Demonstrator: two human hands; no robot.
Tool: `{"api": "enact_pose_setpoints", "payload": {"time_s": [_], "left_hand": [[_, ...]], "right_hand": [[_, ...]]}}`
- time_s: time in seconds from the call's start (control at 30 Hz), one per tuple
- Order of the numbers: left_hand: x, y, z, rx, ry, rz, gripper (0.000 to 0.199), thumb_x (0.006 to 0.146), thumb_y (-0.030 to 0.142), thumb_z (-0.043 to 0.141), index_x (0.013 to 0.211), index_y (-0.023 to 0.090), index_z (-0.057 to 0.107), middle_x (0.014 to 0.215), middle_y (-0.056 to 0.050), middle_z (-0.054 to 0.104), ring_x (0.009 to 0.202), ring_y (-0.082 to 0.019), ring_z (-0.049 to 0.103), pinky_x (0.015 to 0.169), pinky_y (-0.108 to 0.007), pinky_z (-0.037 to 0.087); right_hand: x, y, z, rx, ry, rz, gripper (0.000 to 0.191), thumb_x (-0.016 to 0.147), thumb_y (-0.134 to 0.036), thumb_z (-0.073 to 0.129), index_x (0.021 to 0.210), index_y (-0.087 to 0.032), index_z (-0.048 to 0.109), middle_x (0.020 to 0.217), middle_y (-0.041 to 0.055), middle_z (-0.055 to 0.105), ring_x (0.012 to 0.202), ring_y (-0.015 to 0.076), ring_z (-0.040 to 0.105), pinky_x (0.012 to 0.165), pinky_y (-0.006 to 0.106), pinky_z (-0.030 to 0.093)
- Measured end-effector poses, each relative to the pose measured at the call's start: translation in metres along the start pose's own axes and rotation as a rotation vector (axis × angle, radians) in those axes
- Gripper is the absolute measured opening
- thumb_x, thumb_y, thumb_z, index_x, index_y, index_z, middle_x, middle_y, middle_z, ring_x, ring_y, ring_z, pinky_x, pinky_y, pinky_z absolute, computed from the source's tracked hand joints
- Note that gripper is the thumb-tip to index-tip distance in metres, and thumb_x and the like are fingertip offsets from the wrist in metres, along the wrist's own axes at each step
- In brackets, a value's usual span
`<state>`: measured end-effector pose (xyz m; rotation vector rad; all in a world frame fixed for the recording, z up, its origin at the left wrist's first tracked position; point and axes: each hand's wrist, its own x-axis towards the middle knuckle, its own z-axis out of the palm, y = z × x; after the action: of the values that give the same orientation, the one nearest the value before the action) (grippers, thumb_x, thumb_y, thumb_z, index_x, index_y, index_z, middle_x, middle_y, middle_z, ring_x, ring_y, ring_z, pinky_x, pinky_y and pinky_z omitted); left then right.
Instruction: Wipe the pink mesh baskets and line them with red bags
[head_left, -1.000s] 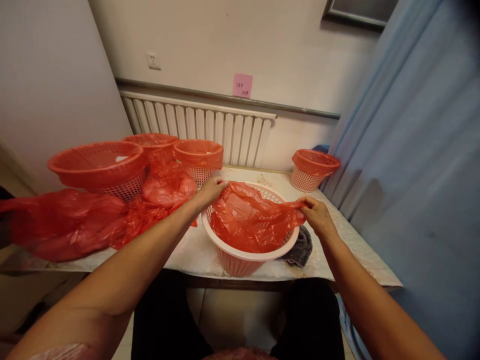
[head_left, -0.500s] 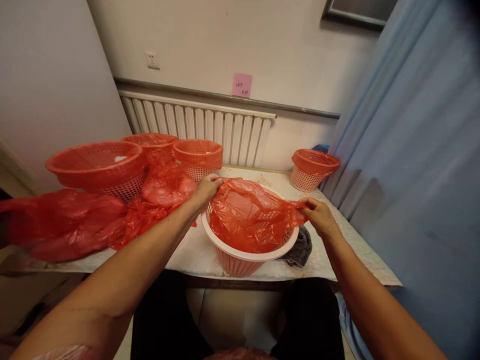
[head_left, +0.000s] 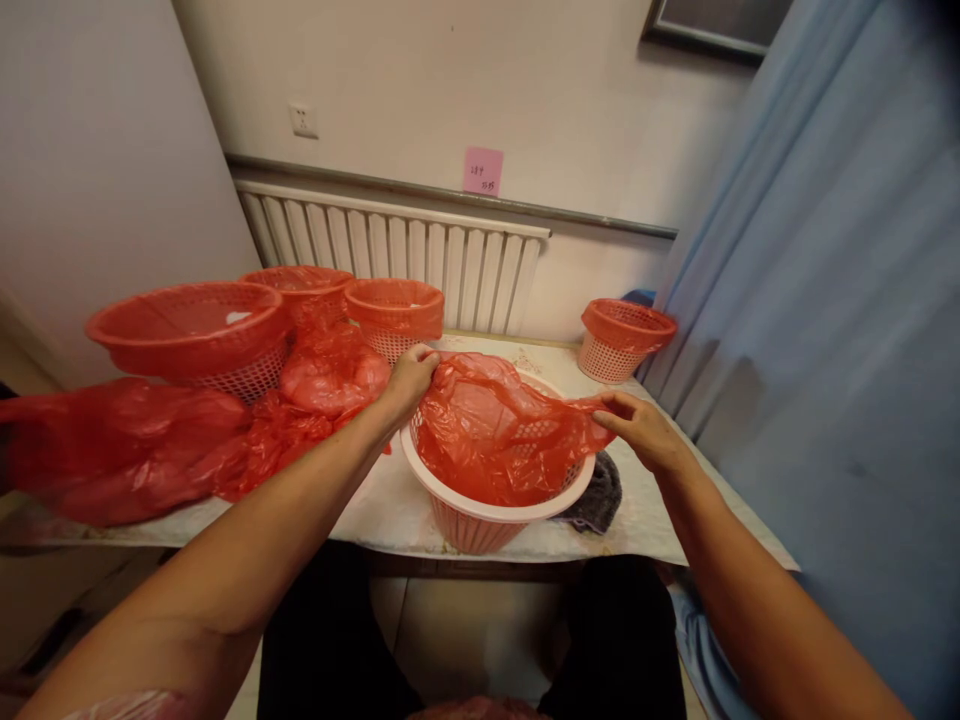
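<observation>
A red plastic bag (head_left: 495,440) sags into a pale pink perforated basket (head_left: 480,512) at the table's front edge. My left hand (head_left: 414,374) pinches the bag's edge above the basket's left rim. On the right side, my right hand (head_left: 634,425) grips the opposite edge between thumb and fingers. The bag's mouth is stretched between both hands, and the front of the basket's white rim shows uncovered. A dark grey cloth (head_left: 596,498) lies beside the basket, partly hidden behind it.
At left stand a large bag-lined basket (head_left: 187,330) and two smaller lined baskets (head_left: 296,285), (head_left: 396,310). Loose red bags (head_left: 135,450) lie before them on the white-covered table (head_left: 367,515). Another lined basket (head_left: 619,340) stands back right, near a blue curtain (head_left: 810,270). A radiator (head_left: 397,240) is behind.
Very little differs. My right hand's fingers have shifted slightly on the bag's edge and look a little more spread; the bag and basket stay in place.
</observation>
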<state>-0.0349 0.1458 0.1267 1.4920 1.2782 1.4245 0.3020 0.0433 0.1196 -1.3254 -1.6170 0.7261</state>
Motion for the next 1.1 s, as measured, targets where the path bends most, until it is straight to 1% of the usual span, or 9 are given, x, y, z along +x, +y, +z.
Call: {"api": "enact_pose_setpoints", "payload": {"time_s": [0.13, 0.23, 0.37, 0.57, 0.67, 0.77, 0.87, 0.97, 1.1], "left_hand": [[0.000, 0.000, 0.002, 0.012, 0.015, 0.045, 0.010, 0.073, 0.027, 0.049, 0.067, 0.019, 0.051, 0.057, 0.004, 0.050, 0.053, -0.011, 0.045, 0.050, -0.022, 0.033], [-0.001, 0.001, 0.003, 0.031, 0.016, 0.048, 0.010, 0.074, 0.027, 0.050, 0.067, 0.019, 0.051, 0.058, 0.004, 0.049, 0.054, -0.011, 0.045, 0.050, -0.022, 0.032], [-0.003, 0.004, 0.003, 0.029, 0.035, 0.038, 0.011, 0.075, 0.026, 0.049, 0.066, 0.019, 0.050, 0.058, 0.004, 0.048, 0.053, -0.011, 0.043, 0.050, -0.022, 0.032], [-0.001, 0.002, 0.002, 0.005, 0.133, 0.046, 0.008, 0.075, 0.019, 0.046, 0.068, 0.020, 0.049, 0.061, 0.004, 0.047, 0.056, -0.012, 0.043, 0.054, -0.023, 0.034], [0.002, 0.000, 0.002, 0.045, 0.164, 0.042, 0.008, 0.076, 0.022, 0.047, 0.069, 0.021, 0.049, 0.061, 0.004, 0.048, 0.057, -0.013, 0.043, 0.056, -0.023, 0.034], [0.005, 0.000, 0.001, 0.193, 0.162, 0.092, 0.010, 0.077, 0.023, 0.048, 0.067, 0.021, 0.048, 0.062, 0.003, 0.049, 0.061, -0.015, 0.045, 0.060, -0.025, 0.034], [0.009, -0.001, -0.002, 0.392, 0.142, 0.168, 0.013, 0.080, 0.023, 0.047, 0.067, 0.022, 0.047, 0.067, 0.001, 0.053, 0.067, -0.016, 0.049, 0.064, -0.026, 0.034], [0.018, -0.006, -0.004, 0.543, 0.081, 0.197, 0.017, 0.082, 0.023, 0.045, 0.065, 0.022, 0.048, 0.069, -0.001, 0.056, 0.070, -0.018, 0.051, 0.066, -0.027, 0.034], [0.033, -0.015, -0.004, 0.621, 0.049, 0.196, 0.022, 0.083, 0.023, 0.047, 0.062, 0.022, 0.049, 0.070, -0.003, 0.059, 0.074, -0.020, 0.055, 0.068, -0.028, 0.035]], "right_hand": [[0.002, -0.010, 0.000, -0.044, -0.017, -0.018, 0.036, 0.073, -0.048, 0.066, 0.091, -0.017, 0.068, 0.088, 0.0057, 0.070, 0.075, 0.0166, 0.062, 0.067, 0.029, 0.051], [0.006, -0.011, 0.002, -0.063, -0.008, -0.025, 0.032, 0.069, -0.045, 0.070, 0.083, -0.017, 0.068, 0.092, 0.0060, 0.070, 0.078, 0.0171, 0.063, 0.072, 0.030, 0.051], [0.007, -0.008, 0.004, -0.029, -0.009, -0.011, 0.025, 0.066, -0.039, 0.072, 0.077, -0.017, 0.066, 0.089, 0.0053, 0.070, 0.073, 0.0166, 0.063, 0.067, 0.030, 0.051], [0.001, -0.008, 0.010, 0.037, 0.263, -0.221, 0.018, 0.067, -0.033, 0.071, 0.066, -0.019, 0.061, 0.097, 0.0051, 0.068, 0.092, 0.0190, 0.063, 0.086, 0.033, 0.049], [0.001, -0.006, 0.016, 0.098, 0.401, -0.212, 0.017, 0.068, -0.033, 0.068, 0.071, -0.020, 0.059, 0.082, 0.0029, 0.067, 0.079, 0.0170, 0.062, 0.075, 0.030, 0.050], [0.006, 0.001, 0.019, 0.138, 0.463, -0.068, 0.016, 0.069, -0.034, 0.063, 0.074, -0.021, 0.054, 0.058, -0.0036, 0.055, 0.053, 0.0123, 0.052, 0.053, 0.023, 0.041], [0.014, 0.006, 0.019, 0.060, 0.432, 0.004, 0.014, 0.069, -0.034, 0.060, 0.071, -0.022, 0.053, 0.055, -0.0062, 0.048, 0.048, 0.0098, 0.042, 0.046, 0.022, 0.032], [0.023, 0.005, 0.017, -0.070, 0.345, 0.002, 0.015, 0.068, -0.035, 0.057, 0.070, -0.020, 0.057, 0.059, -0.0048, 0.053, 0.053, 0.0104, 0.045, 0.051, 0.022, 0.034], [0.040, 0.000, 0.018, -0.235, 0.253, -0.019, 0.022, 0.070, -0.035, 0.050, 0.075, -0.019, 0.065, 0.061, -0.0023, 0.058, 0.057, 0.0133, 0.050, 0.057, 0.025, 0.037]]}}
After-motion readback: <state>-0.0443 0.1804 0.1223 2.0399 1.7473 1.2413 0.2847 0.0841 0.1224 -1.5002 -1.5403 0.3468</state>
